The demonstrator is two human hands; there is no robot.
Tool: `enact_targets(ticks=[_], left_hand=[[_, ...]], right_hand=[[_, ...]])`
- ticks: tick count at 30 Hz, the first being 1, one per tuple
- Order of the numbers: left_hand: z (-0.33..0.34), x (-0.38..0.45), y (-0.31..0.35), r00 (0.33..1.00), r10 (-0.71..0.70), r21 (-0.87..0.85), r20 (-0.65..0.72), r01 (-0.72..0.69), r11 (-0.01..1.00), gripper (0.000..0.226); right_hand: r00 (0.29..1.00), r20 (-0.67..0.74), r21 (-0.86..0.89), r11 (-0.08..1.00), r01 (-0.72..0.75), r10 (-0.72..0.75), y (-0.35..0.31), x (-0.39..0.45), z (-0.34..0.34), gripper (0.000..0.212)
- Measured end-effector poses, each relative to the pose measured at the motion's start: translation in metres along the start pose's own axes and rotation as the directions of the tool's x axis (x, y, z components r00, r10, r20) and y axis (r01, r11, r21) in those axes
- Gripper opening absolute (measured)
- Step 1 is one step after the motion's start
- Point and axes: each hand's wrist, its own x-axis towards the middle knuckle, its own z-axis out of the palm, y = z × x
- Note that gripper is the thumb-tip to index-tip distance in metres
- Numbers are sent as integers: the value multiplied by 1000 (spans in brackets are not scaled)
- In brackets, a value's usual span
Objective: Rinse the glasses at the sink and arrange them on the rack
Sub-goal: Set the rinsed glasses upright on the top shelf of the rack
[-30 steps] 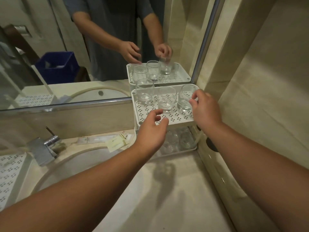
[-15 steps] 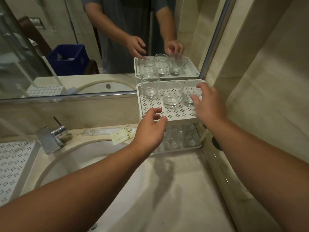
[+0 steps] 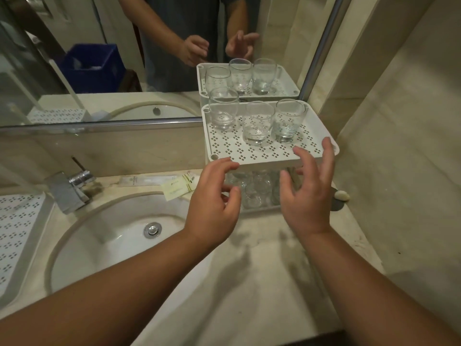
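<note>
A white two-tier rack (image 3: 262, 156) stands on the table (image 3: 262, 258) in the corner where the mirror (image 3: 99, 58) meets the side wall. Its perforated upper shelf carries three clear glasses, all upright: one glass (image 3: 222, 108) at the back left corner of the rack, a second glass (image 3: 257, 123) near the middle, and a third glass (image 3: 288, 120) just to the right of it, close beside the second but whether they touch cannot be told. More glasses (image 3: 257, 188) sit on the lower tier of the rack, partly hidden behind the hands and blurred, so their number is unclear.

Both hands hover in front of the rack's near edge. The left hand (image 3: 214, 206) has its fingers loosely curled, its grip released and holding nothing. The right hand (image 3: 309, 193) is spread with fingers relaxed, its grip also released; its fingertips (image 3: 326, 148) overlap the front right rim of the upper shelf, though contact cannot be confirmed.

To the left of the rack lies the round white sink (image 3: 104, 236), with a chrome faucet (image 3: 72, 188) at its far rim. Small paper packets (image 3: 179, 188) lie on the table between the faucet and the rack. A perforated white tray (image 3: 17, 231) sits left of the sink.
</note>
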Motion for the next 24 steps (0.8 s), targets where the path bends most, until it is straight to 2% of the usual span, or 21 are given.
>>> enact_targets(ticks=[4,9,11,14,17,19,22,24], left_hand=[[-2,-10,-10,998,-59,-1,-8,59,998,38],[-4,-20,-25,981,-176,45,84,172,984,36],[-6,-24,-31,967,-231,71,109,224,972,36],[-10,-29,-40,938,-321,114,132,308,945,37],[-16,-33,-47,895,-417,168,157,392,904,42],[-20,-34,-51,853,-494,220,172,455,863,45],[-26,-35,-57,794,-583,264,176,532,804,47],[-31,-36,-59,769,-616,271,170,565,779,47]], right_hand=[[1000,20,18,1000,22,-22,3,-25,8,34],[954,254,1,986,-166,160,1,-50,32,32],[914,360,-44,982,-182,185,1,-51,44,35],[828,510,-158,972,-176,233,1,-42,62,50],[755,605,-299,951,-78,252,2,-27,83,63],[715,653,-360,933,5,248,6,-17,99,62],[607,725,-468,879,91,324,11,-3,125,56],[576,715,-520,852,58,397,12,4,141,48]])
